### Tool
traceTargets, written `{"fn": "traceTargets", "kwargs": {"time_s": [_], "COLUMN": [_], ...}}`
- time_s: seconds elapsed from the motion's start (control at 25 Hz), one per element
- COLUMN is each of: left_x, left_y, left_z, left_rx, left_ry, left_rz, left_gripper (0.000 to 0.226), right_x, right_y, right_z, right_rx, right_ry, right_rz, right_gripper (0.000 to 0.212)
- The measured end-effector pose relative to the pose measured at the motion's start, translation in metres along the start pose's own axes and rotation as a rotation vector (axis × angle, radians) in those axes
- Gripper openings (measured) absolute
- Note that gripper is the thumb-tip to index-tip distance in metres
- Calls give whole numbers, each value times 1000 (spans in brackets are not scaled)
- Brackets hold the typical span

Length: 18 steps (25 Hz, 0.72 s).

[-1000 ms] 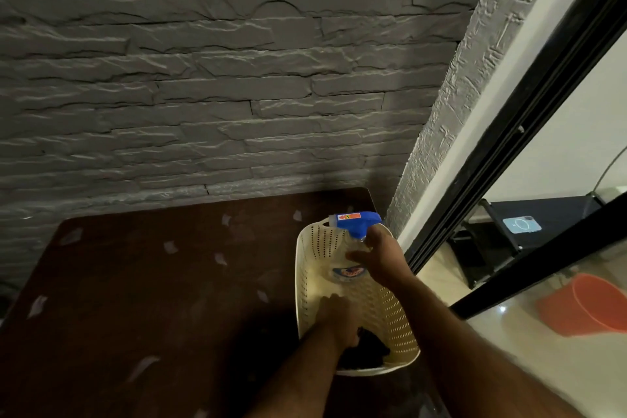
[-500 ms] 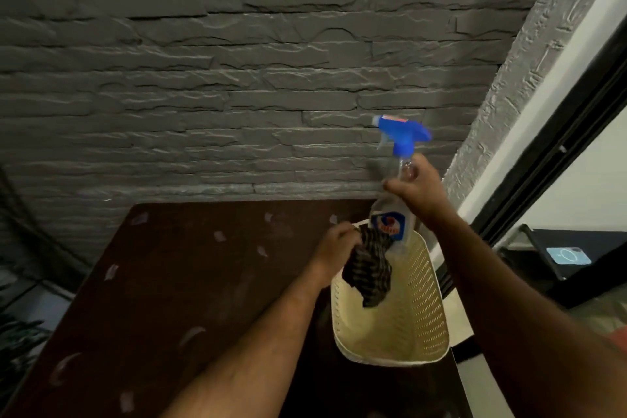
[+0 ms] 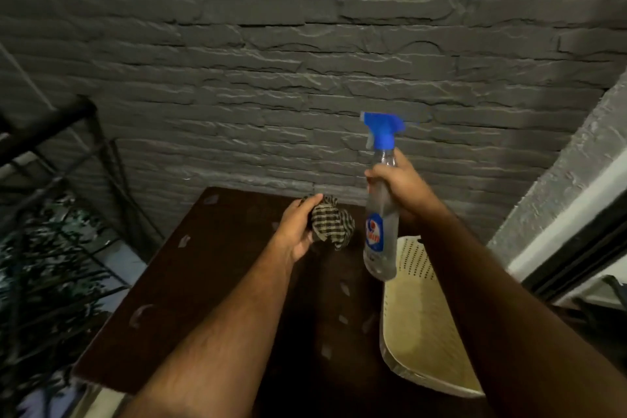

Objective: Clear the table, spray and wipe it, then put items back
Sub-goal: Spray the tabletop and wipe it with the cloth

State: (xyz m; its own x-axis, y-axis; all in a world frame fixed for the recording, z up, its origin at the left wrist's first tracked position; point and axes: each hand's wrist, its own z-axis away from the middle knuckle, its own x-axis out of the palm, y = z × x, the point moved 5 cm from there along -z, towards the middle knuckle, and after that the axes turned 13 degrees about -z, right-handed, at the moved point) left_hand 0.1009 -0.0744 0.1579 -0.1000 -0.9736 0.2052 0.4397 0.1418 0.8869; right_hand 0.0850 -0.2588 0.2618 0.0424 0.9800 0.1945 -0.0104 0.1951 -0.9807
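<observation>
Left hand: the left hand (image 3: 298,227) is raised over the far part of the table, fingers curled round a bunched checked cloth (image 3: 330,224). Grasping it; cloth hangs out to the right of the palm.
Cloth: dark and pale check, crumpled, held clear of the table top, just left of the bottle and not touching it as far as the view shows.
Right hand: the right hand (image 3: 398,185) is clenched round the neck of a spray bottle (image 3: 381,214), thumb side toward the camera.
Spray bottle: clear body, blue trigger head at the top, nozzle pointing left. Blue and red label low on the body; lettering too blurred to read. Held near upright, slightly tilted, in the air above the table's right side and over the near rim of the basket.
Basket: a cream perforated plastic basket (image 3: 417,326) sits at the right edge of the table, partly hidden by the right forearm. The inside that shows is bare.
Table: dark brown table (image 3: 210,282) set against a grey stone-look wall (image 3: 305,61). Pale scraps or marks are scattered over the top; cannot tell which.
Left margin: dark metal railing (image 3: 51,132) with foliage (image 3: 44,268) below it.
Right margin: black door frame (image 3: 576,248).
</observation>
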Motion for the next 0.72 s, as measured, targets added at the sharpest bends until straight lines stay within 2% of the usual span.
{"fn": "traceTargets", "kwargs": {"time_s": [0.16,0.24,0.32,0.44,0.56,0.64,0.72], "left_x": [-90,-137,-179,-238,-292,-325,-353], "left_y": [-21,-30,-36,-33,-22,-19,-18], "left_z": [6,13,19,23,24,19,14], "left_rx": [-35,-57,-59,-68,-95,-138,-166], "left_ry": [182,289,330,402,468,441,412], "left_rz": [-49,-60,-80,-98,-157,-190,-213], "left_gripper": [47,41,30,25,24,7,20], "right_x": [59,93,125,170,212,237,258], "right_y": [47,72,97,129,155,168,177], "right_z": [-10,-13,-16,-20,-31,-42,-50], "right_rx": [124,216,303,399,451,430,418], "right_ry": [-124,-188,-251,-314,-257,-194,-144], "right_rz": [78,59,51,92,75,134,202], "right_gripper": [38,39,39,37,32,33,30]}}
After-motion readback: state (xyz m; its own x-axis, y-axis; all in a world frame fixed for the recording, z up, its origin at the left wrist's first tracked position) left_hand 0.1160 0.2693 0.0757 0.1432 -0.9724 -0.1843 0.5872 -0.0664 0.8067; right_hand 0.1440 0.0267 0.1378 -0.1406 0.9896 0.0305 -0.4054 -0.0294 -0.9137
